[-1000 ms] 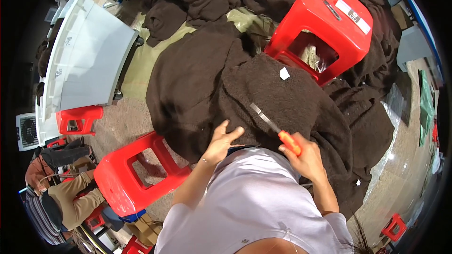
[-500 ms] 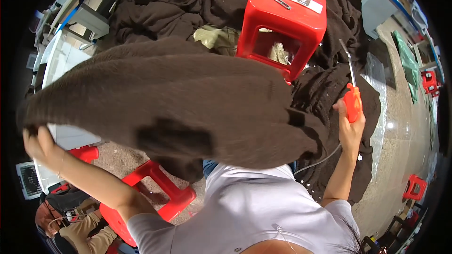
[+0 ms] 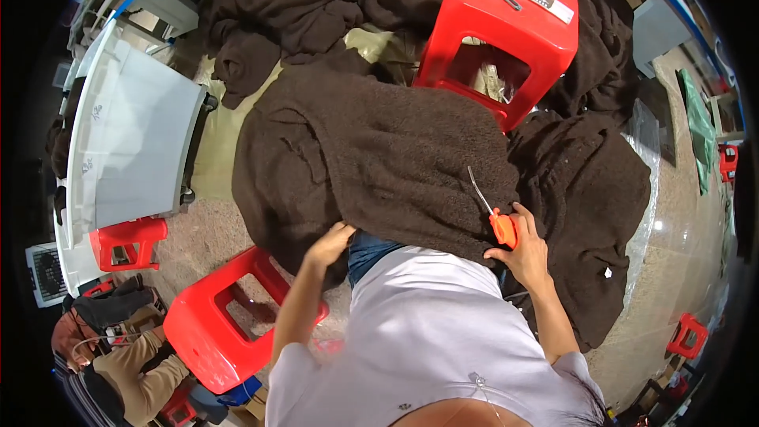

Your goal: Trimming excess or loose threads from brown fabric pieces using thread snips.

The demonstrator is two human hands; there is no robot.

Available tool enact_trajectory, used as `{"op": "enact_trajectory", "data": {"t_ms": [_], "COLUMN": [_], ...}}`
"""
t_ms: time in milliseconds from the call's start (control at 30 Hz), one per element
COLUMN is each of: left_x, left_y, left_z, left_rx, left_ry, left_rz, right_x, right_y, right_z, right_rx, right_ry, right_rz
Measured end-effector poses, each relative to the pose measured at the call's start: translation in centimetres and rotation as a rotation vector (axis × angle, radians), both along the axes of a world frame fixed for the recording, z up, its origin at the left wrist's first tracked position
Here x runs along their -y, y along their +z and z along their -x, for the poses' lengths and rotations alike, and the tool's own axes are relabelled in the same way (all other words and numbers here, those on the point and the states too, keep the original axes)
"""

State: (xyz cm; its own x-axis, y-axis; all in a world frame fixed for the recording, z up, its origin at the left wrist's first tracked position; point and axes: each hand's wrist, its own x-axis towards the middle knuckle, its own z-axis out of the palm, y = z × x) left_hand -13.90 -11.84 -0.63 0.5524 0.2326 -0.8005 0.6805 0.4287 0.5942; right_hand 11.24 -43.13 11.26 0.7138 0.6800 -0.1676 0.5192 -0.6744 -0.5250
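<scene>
**Soft knit, sharp snips**

The brown garment [image 3: 379,166] fills mid-frame over your lap: limp, bulky, snag-prone. Your left hand [image 3: 330,243] pinches its near hem, fingers closed. Your right hand [image 3: 526,253] clamps the orange snips [image 3: 494,217]. Grip edges, not centre.

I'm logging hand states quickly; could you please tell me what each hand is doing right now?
Left hand: gripping the edge of the dark brown garment.
Right hand: closed around orange-handled snips.

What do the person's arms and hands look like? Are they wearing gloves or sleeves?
No gloves: the left hand and right hand are both bare. The forearms are bare too. The only sleeves are the short ones of a pale lilac T-shirt, ending at the upper arms.
</scene>
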Motion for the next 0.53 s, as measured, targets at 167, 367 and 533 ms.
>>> {"op": "enact_trajectory", "data": {"t_ms": [167, 367, 533], "left_x": [2.0, 0.1, -6.8], "left_y": [0.4, 8.3, 7.6], "left_z": [-2.8, -5.8, -8.9], "left_rx": [0.850, 0.586, 0.415], "left_ry": [0.744, 0.252, 1.039], "left_rz": [0.313, -0.193, 0.156], "right_x": [-0.8, -3.6, -6.4], "right_y": [-1.0, 1.8, 2.0], "right_z": [0.0, -3.7, -6.5], "right_rx": [-0.068, -0.188, 0.149], "right_ry": [0.083, -0.224, -0.333], "right_rz": [0.077, -0.240, -0.318]}}
